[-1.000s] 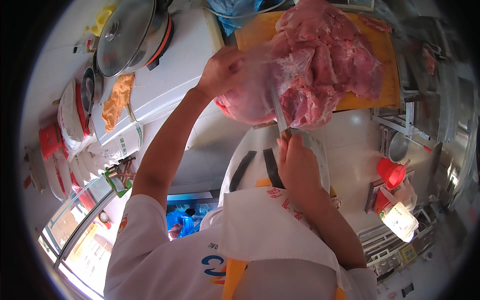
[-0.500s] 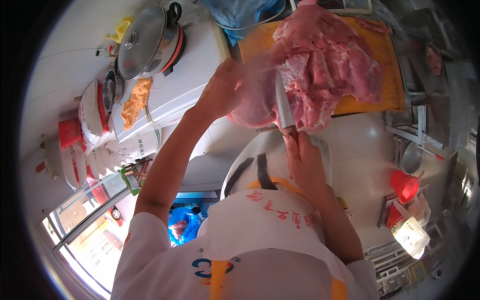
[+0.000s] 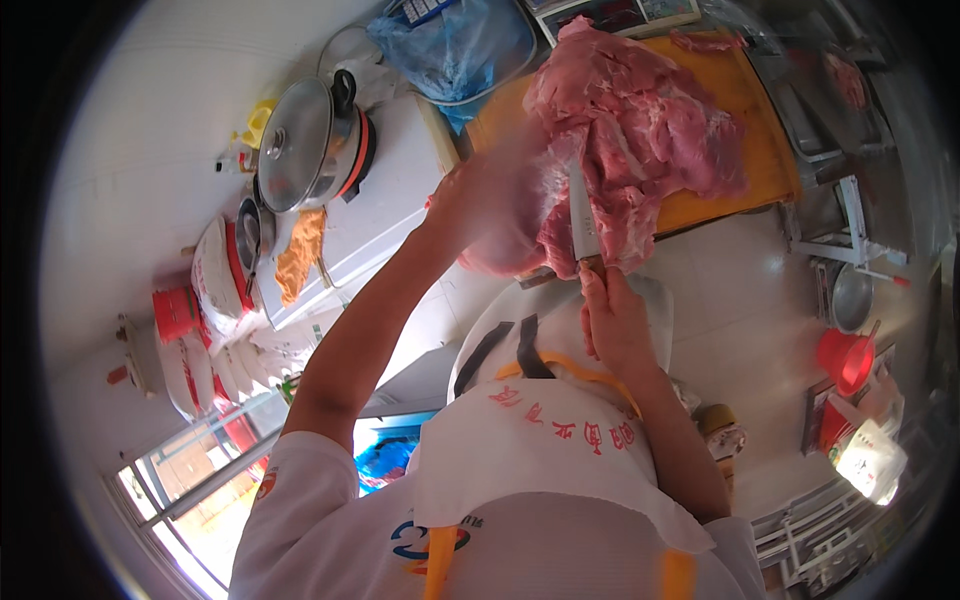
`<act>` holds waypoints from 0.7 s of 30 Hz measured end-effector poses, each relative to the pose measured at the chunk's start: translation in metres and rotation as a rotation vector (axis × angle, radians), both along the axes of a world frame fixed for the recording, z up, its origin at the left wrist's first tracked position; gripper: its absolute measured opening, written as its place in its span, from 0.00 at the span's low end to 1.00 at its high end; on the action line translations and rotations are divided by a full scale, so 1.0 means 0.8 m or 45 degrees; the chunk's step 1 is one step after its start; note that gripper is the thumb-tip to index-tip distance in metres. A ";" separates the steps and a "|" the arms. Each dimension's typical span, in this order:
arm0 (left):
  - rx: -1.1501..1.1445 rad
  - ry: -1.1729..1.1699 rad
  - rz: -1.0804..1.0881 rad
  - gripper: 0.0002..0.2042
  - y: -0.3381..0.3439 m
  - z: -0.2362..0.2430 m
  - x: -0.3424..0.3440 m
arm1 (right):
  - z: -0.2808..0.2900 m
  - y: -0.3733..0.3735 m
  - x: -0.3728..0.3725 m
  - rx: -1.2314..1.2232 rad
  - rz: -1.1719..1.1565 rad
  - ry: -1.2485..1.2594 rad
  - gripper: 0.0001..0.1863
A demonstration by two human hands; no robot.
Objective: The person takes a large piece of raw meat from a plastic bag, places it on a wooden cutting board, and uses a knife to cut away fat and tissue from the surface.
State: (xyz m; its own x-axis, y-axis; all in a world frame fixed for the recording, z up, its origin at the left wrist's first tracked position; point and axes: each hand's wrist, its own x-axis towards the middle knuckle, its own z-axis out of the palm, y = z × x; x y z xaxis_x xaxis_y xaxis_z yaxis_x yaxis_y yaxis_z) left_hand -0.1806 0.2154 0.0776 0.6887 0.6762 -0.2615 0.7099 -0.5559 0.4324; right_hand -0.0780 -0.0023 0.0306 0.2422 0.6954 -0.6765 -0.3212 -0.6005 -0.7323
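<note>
A large slab of raw pink meat (image 3: 640, 120) covers much of an orange-brown cutting board (image 3: 775, 150). My right hand (image 3: 612, 318) is closed around the handle of a knife (image 3: 582, 218). Its blade points away from me and lies against the near part of the meat, left of the middle. At the board's left edge, my left hand (image 3: 470, 200) is beside the near left piece of meat. A hazy smear covers its fingers, so I cannot tell whether they grip the meat.
Left of the board, a white counter (image 3: 375, 190) bears a lidded pot (image 3: 300, 150) and an orange cloth (image 3: 300, 255). A blue plastic bag (image 3: 440, 55) lies beyond. A red bucket (image 3: 845, 360) is at right, below a metal rack (image 3: 850, 235).
The whole view has shifted, so the pot and counter appear lower and further right. The knife blade is pointing more nearly straight away from me, still against the meat.
</note>
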 end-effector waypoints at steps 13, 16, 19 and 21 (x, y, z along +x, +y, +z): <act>-0.192 0.168 -0.493 0.16 0.113 -0.059 -0.032 | -0.033 0.034 -0.122 0.039 -0.363 0.086 0.17; -0.263 0.301 -0.525 0.16 0.148 -0.077 -0.039 | -0.023 0.042 -0.128 0.018 -0.364 0.257 0.18; -0.310 0.278 -0.509 0.15 0.157 -0.086 -0.049 | -0.036 0.047 -0.146 0.044 -0.321 0.303 0.20; -0.348 0.245 -0.453 0.14 0.157 -0.087 -0.055 | -0.043 0.050 -0.155 0.070 -0.287 0.299 0.21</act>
State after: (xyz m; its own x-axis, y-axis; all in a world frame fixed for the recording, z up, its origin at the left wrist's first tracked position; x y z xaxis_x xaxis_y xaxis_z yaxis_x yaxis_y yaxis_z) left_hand -0.2247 0.3413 0.0079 0.7864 0.2967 -0.5417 0.5779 -0.6631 0.4758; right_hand -0.2021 0.0381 -0.0034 0.2361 0.6789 -0.6952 -0.6052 -0.4570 -0.6519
